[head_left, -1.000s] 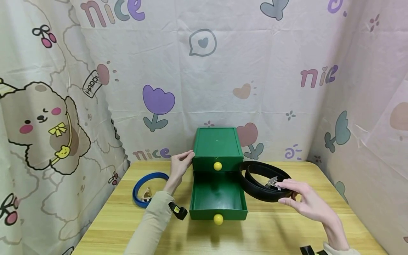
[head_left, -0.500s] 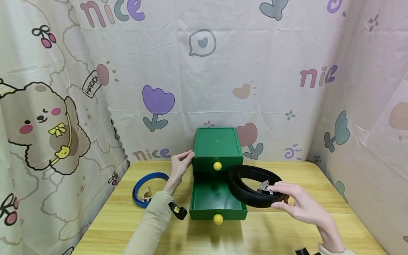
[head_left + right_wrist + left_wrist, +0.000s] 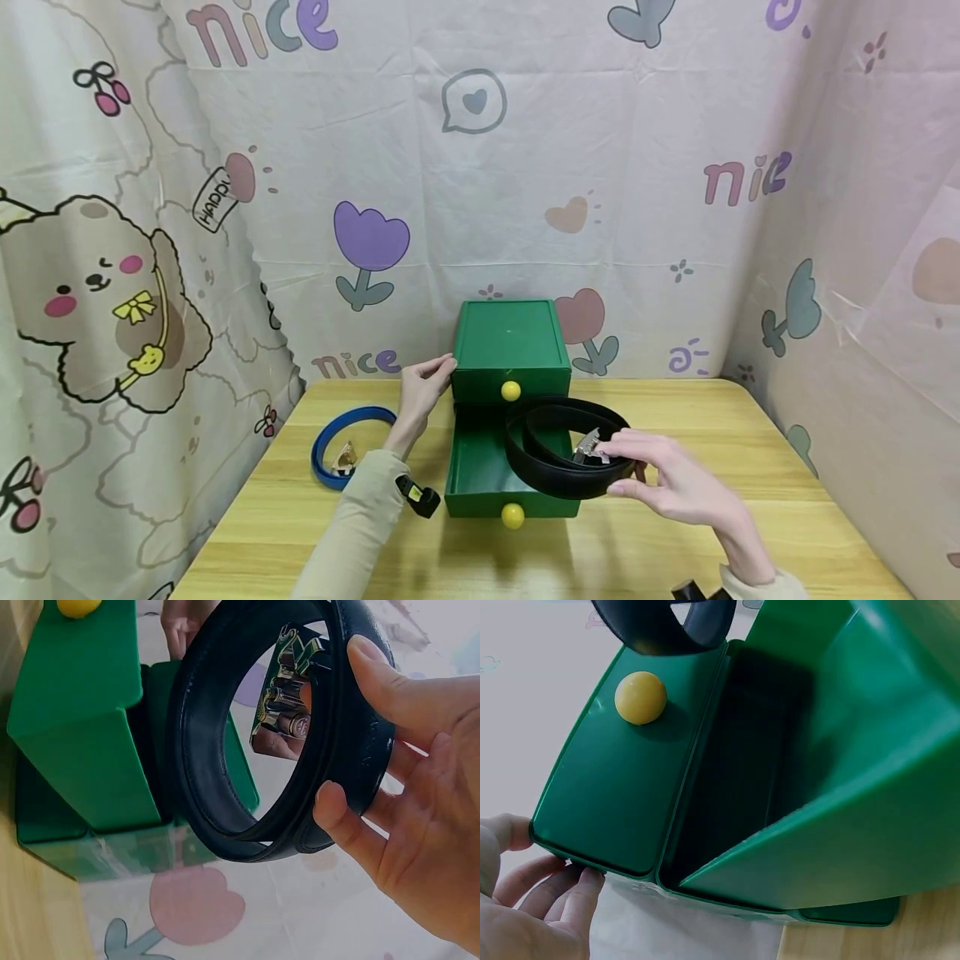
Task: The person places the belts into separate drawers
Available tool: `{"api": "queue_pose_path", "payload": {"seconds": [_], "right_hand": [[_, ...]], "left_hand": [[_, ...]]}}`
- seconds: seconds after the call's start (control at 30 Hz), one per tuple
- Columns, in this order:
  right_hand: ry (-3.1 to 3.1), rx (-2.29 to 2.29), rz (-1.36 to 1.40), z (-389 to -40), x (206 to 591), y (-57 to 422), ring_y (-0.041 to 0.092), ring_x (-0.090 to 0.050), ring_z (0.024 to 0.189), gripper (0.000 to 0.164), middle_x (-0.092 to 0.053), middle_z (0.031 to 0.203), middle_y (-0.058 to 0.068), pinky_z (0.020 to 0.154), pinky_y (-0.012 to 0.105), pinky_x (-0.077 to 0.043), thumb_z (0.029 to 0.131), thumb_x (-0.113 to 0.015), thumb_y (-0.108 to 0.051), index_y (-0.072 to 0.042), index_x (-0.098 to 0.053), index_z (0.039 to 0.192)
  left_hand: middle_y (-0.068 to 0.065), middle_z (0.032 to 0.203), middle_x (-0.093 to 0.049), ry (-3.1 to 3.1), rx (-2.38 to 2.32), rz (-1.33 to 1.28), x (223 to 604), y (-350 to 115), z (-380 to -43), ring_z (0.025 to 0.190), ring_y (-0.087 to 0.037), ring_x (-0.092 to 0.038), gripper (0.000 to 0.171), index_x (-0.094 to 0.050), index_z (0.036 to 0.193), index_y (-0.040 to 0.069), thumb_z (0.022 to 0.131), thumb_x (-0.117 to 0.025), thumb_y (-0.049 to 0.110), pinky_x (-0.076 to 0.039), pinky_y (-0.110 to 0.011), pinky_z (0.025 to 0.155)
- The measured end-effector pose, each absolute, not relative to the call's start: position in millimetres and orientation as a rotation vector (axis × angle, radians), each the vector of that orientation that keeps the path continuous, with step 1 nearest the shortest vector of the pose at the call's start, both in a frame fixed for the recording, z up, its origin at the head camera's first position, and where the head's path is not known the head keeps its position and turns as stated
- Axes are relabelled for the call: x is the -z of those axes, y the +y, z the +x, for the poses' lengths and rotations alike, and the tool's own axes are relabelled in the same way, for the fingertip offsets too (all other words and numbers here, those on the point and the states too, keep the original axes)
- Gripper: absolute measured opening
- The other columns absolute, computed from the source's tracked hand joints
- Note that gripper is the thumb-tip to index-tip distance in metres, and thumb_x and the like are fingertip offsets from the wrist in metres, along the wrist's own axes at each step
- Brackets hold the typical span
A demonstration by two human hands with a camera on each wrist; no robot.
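Observation:
A coiled black belt [image 3: 558, 483] with a shiny silver buckle [image 3: 591, 447] is in my right hand [image 3: 675, 479]. In the right wrist view my thumb and fingers grip the side of the coil [image 3: 202, 712]. In the head view it overlaps the right part of the pulled-out lower drawer [image 3: 480, 505] of a small green drawer cabinet [image 3: 513, 333]. My left hand [image 3: 423, 392] holds the upper left front corner of the cabinet. In the left wrist view its thumb and fingers [image 3: 581, 900] bend around that corner. The upper drawer [image 3: 480, 385] is closed.
A coiled blue belt [image 3: 324, 442] with a gold-coloured buckle [image 3: 345, 458] lies on the wooden table [image 3: 255, 533] left of the cabinet, partly behind my left forearm. Round yellow knobs [image 3: 512, 516] stick out of both drawer fronts. A printed curtain [image 3: 480, 208] hangs behind the table.
My right hand has carried the black belt leftward and slightly down, from beside the cabinet to over the lower drawer. The left hand and the drawers have stayed in place.

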State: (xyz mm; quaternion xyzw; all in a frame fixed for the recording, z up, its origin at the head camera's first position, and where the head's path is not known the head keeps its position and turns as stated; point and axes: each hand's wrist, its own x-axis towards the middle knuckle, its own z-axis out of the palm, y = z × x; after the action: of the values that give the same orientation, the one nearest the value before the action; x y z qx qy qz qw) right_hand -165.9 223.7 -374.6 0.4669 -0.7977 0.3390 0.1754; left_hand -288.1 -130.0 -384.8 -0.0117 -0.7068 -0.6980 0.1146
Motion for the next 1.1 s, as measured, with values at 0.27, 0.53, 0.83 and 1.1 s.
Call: {"api": "queue_pose_path", "payload": {"seconds": [0.27, 0.53, 0.83, 1.1], "right_hand": [[-2.273, -0.971, 1.367, -174, 379, 210, -0.006, -0.052, 0.072, 0.035, -0.069, 0.101, 0.002, 0.058, 0.010, -0.047, 0.085, -0.079, -0.008, -0.008, -0.070, 0.119], [-2.295, -0.958, 1.388, -181, 383, 195, -0.006, -0.051, 0.072, 0.031, -0.070, 0.098, 0.000, 0.057, 0.012, -0.047, 0.086, -0.079, -0.012, -0.009, -0.071, 0.115], [-2.355, -0.864, 1.396, -186, 386, 181, -0.009, -0.047, 0.067, 0.029, -0.070, 0.099, 0.002, 0.056, 0.012, -0.046, 0.089, -0.076, -0.017, -0.006, -0.072, 0.116], [-2.408, -0.771, 1.353, -190, 388, 169, -0.010, -0.044, 0.063, 0.033, -0.071, 0.102, 0.002, 0.058, 0.007, -0.042, 0.088, -0.076, -0.022, -0.006, -0.072, 0.117]], "left_hand": [[-0.023, 0.130, -0.067, -2.075, 2.039, -0.037, 385, -130, -287, 0.101, -0.005, -0.068, 0.033, -0.069, 0.126, -0.001, 0.097, -0.066, 0.015, -0.052, -0.044, 0.104], [-0.022, 0.131, -0.066, -2.076, 2.046, -0.034, 386, -131, -288, 0.099, -0.002, -0.067, 0.033, -0.068, 0.127, -0.001, 0.098, -0.066, 0.015, -0.051, -0.043, 0.104], [-0.021, 0.130, -0.067, -2.069, 2.048, -0.041, 386, -131, -289, 0.094, 0.003, -0.066, 0.033, -0.068, 0.127, -0.001, 0.098, -0.066, 0.014, -0.052, -0.041, 0.103], [-0.021, 0.128, -0.068, -2.069, 2.049, -0.044, 385, -130, -288, 0.092, 0.005, -0.066, 0.033, -0.068, 0.127, -0.002, 0.098, -0.066, 0.014, -0.054, -0.036, 0.100]]}}
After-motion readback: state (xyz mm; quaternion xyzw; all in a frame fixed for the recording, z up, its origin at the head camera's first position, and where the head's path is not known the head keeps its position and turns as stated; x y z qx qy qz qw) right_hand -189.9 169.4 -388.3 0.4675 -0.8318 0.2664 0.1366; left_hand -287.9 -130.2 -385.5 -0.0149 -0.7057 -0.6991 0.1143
